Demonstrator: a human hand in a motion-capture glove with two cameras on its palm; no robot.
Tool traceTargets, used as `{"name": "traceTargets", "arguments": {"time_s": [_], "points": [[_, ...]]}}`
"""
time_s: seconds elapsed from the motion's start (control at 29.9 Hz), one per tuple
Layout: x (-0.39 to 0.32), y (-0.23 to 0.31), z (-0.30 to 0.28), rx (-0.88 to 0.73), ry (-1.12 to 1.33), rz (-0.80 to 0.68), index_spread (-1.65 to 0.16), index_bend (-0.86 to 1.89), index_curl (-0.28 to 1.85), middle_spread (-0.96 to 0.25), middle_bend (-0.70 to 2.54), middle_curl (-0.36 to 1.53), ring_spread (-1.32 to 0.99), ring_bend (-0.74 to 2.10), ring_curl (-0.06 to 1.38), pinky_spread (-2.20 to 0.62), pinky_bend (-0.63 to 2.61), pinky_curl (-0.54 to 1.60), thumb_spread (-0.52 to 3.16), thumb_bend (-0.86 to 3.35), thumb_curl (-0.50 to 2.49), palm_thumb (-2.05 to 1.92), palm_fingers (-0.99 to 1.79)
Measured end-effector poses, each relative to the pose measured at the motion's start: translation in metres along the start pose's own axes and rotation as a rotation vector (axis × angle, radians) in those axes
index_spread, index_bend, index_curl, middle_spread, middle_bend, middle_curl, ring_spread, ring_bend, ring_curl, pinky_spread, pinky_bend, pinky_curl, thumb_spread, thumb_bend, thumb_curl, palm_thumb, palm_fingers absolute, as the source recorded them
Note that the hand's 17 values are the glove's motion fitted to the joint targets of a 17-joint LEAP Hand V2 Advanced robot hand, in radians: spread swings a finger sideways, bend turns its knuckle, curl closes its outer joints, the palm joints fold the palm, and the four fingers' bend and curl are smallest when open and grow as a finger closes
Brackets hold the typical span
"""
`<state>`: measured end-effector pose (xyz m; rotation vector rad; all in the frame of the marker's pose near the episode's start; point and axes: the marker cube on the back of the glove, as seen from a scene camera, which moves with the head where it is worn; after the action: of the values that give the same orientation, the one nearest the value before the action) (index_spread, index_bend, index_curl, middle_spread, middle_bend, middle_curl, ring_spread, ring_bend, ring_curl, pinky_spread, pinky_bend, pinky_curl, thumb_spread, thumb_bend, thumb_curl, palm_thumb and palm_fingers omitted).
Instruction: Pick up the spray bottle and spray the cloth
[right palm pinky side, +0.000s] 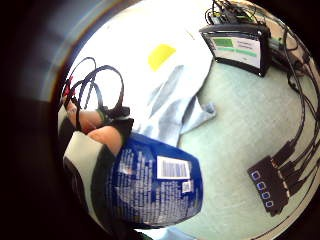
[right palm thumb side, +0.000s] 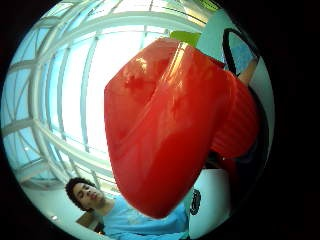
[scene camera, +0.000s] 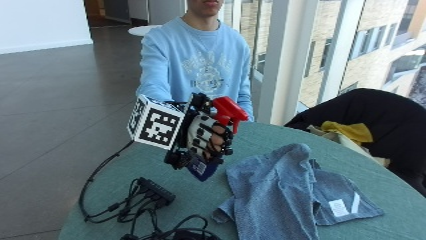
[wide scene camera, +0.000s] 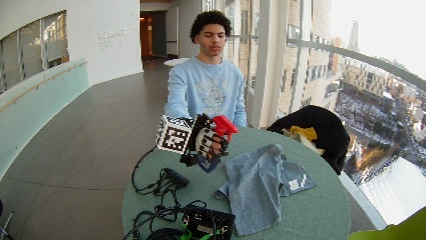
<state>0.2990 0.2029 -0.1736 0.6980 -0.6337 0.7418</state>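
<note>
The right hand is raised above the surface, clear of it, with its fingers curled around the bottle. The bottle is held upright in the air. Its red spray head stands above the fingers, and its blue body shows below them. The label on the blue body carries white print and a barcode (visible in the little-finger-side palm view). In the thumb-side palm view the red spray head fills most of the picture, close to the palm.

The cloth is blue-grey and lies crumpled on the surface, toward the middle. It is just beside the raised hand and lower than it. One flat corner of the cloth extends toward the surface edge near the chair and bears a small white tag. The bottle does not touch the cloth.

A black hub with attached cables lies near the surface edge, apart from the cloth. A dark garment and a yellow item hang over the chair beside the surface.
</note>
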Motion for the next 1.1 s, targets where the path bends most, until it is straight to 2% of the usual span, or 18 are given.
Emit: {"name": "traceTargets", "arguments": {"time_s": [0.33,1.1], "points": [[-0.001,0.001,0.002,-0.111,0.102,0.029,-0.17,0.17,0.44,-0.12,0.47,0.50,-0.10,0.59,0.41,0.11,0.20,0.29,0.64,-0.03,0.61,0.92,1.23],[0.004,-0.002,0.043,-0.219,0.018,0.168,-0.16,0.17,0.46,-0.10,0.47,0.50,-0.10,0.61,0.41,0.09,0.20,0.33,0.61,-0.03,0.66,0.91,1.24]]}}
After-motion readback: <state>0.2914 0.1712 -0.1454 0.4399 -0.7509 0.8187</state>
